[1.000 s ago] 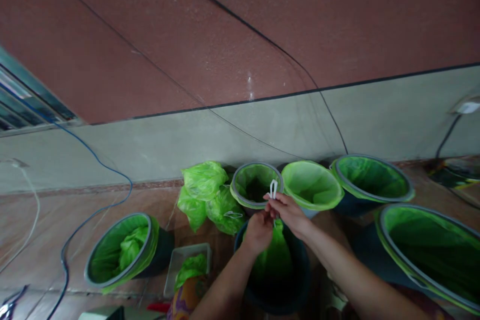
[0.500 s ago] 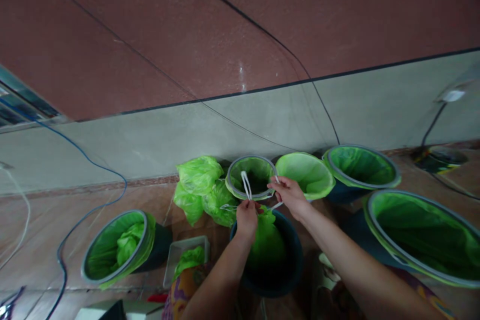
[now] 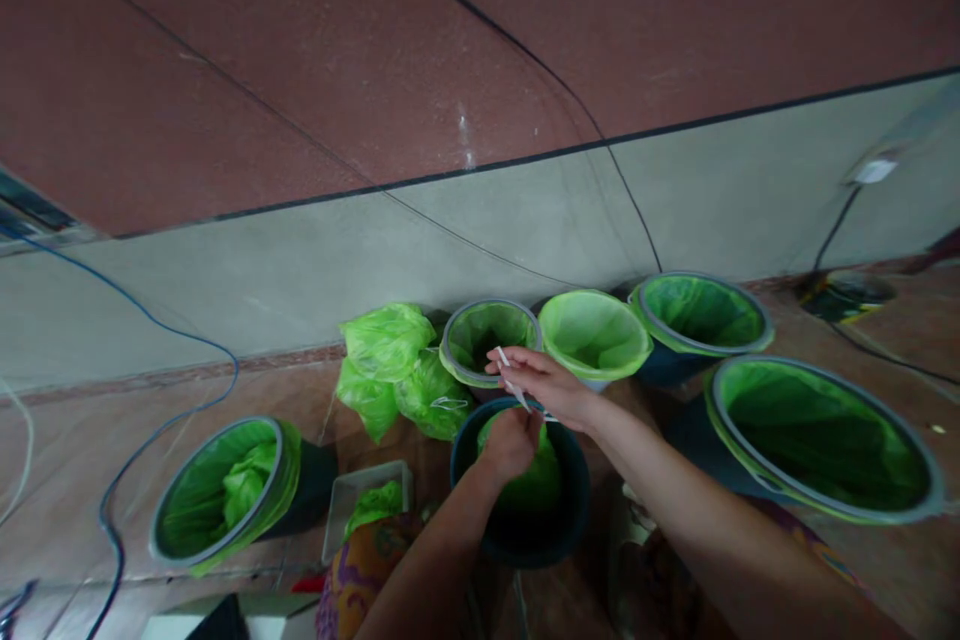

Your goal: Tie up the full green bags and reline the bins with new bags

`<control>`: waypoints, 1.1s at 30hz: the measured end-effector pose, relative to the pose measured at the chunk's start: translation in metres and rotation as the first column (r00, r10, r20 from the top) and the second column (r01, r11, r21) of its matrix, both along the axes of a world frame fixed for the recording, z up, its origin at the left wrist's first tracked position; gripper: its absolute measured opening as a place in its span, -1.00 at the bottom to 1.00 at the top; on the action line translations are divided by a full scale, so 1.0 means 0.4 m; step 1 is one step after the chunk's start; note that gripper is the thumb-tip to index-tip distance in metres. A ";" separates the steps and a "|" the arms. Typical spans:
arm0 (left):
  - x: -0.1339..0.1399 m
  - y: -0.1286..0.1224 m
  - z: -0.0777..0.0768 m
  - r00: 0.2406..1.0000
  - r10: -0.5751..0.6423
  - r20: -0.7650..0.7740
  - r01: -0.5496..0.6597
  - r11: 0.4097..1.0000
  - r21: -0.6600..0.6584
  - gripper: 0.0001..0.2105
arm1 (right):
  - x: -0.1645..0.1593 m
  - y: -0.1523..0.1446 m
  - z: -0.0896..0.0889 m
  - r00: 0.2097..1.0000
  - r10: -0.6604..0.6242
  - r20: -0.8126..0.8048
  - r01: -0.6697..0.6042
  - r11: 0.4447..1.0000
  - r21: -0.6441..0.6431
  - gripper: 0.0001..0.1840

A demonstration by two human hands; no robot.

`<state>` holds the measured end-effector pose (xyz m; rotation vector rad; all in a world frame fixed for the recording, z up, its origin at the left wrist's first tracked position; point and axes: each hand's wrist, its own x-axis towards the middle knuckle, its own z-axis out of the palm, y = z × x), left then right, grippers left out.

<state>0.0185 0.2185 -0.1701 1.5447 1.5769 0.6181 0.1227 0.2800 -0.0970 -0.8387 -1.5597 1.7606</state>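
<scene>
In front of me stands a dark round bin (image 3: pixel 581 495) with a bright green plastic bag (image 3: pixel 536 482) inside it. My left hand (image 3: pixel 512 444) is closed at the top of that bag, gripping a white drawstring (image 3: pixel 513 383). Just above and to its right, my right hand (image 3: pixel 553 388) has the same string pinched, its fingers fairly straight. The string runs between both hands; where it joins the bag is hidden by my fingers.
Tied green bags (image 3: pixel 386 342) lie by the wall, beside a grey-rimmed lined bin (image 3: pixel 459 375). More lined bins (image 3: pixel 596 332) stand rightward. At left are another lined bin (image 3: pixel 176 535), a clear tray (image 3: pixel 335 520) and a blue cable (image 3: pixel 191 412).
The upright white loop above my left hand is pulled down. My right hand has moved left, close over the left one. The whole view has shifted slightly.
</scene>
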 end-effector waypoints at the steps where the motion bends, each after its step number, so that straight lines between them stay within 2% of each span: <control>1: -0.004 0.003 0.000 0.999 0.031 0.022 -0.031 0.999 -0.018 -0.70 | 0.009 0.009 -0.007 0.988 -0.014 0.152 -0.004 0.993 0.116 -0.69; 3: -0.016 0.012 0.003 0.991 0.104 0.087 -0.099 0.993 -0.065 -0.66 | 0.030 0.022 -0.022 0.879 -0.076 0.470 -0.074 0.954 0.292 -0.68; 5: -0.032 0.019 0.010 0.967 0.182 0.178 -0.165 0.981 -0.107 -0.65 | 0.047 0.026 -0.037 0.731 -0.095 0.676 -0.185 0.926 0.330 -0.67; 7: -0.049 0.023 0.017 0.930 0.250 0.269 -0.223 0.966 -0.128 -0.66 | 0.059 0.020 -0.050 0.664 -0.057 0.745 -0.262 0.916 0.304 -0.73; 9: -0.063 0.025 0.023 0.889 0.306 0.342 -0.272 0.951 -0.144 -0.68 | 0.066 0.009 -0.059 0.658 -0.025 0.753 -0.289 0.914 0.284 -0.82; 11: -0.074 0.025 0.025 0.859 0.347 0.377 -0.308 0.938 -0.161 -0.71 | 0.071 0.000 -0.061 0.680 -0.004 0.733 -0.263 0.932 0.250 -0.85; 14: -0.083 0.027 0.028 0.848 0.366 0.383 -0.336 0.931 -0.145 -0.78 | 0.081 -0.002 -0.054 0.792 0.099 0.602 -0.219 0.967 0.130 -0.81; 17: -0.086 0.029 0.039 0.889 0.295 0.350 -0.289 0.955 -0.072 -0.86 | 0.098 0.016 -0.044 0.886 0.163 0.435 -0.201 0.979 0.043 -0.66; 18: -0.087 0.028 0.046 0.920 0.241 0.309 -0.241 0.970 -0.037 -0.85 | 0.105 0.027 -0.042 0.900 0.122 0.418 -0.157 0.986 0.049 -0.63; 20: -0.091 0.024 0.069 0.980 0.107 0.169 -0.116 0.992 0.043 -0.79 | 0.117 0.051 -0.040 0.898 -0.084 0.431 0.027 0.990 0.135 -0.67; 22: -0.096 0.017 0.102 1.000 -0.023 0.004 0.023 0.992 0.123 -0.75 | 0.123 0.072 -0.039 0.829 -0.366 0.424 0.276 0.926 0.259 -0.73; 23: -0.098 0.012 0.120 0.994 -0.086 -0.064 0.095 0.983 0.159 -0.75 | 0.122 0.076 -0.038 0.795 -0.459 0.397 0.358 0.883 0.304 -0.71; 24: -0.101 0.008 0.138 0.982 -0.147 -0.116 0.167 0.967 0.191 -0.76 | 0.116 0.075 -0.037 0.790 -0.496 0.360 0.396 0.862 0.318 -0.69; 25: -0.103 0.004 0.156 0.967 -0.203 -0.151 0.233 0.947 0.220 -0.78 | 0.108 0.068 -0.036 0.821 -0.474 0.319 0.388 0.872 0.299 -0.66; 26: -0.105 0.001 0.172 0.952 -0.252 -0.174 0.290 0.925 0.246 -0.79 | 0.096 0.057 -0.035 0.874 -0.399 0.276 0.333 0.907 0.257 -0.65; 28: -0.111 -0.003 0.198 0.930 -0.312 -0.192 0.358 0.890 0.284 -0.80 | 0.068 0.027 -0.038 0.967 -0.170 0.187 0.139 0.976 0.170 -0.64; 30: -0.121 -0.003 0.212 0.920 -0.338 -0.198 0.385 0.874 0.296 -0.82 | 0.042 -0.002 -0.047 0.991 -0.027 0.131 0.010 0.992 0.129 -0.64; 33: -0.142 0.001 0.212 0.936 -0.281 -0.213 0.339 0.884 0.321 -0.87 | 0.023 -0.020 -0.065 0.985 0.021 0.174 -0.042 0.992 0.123 -0.64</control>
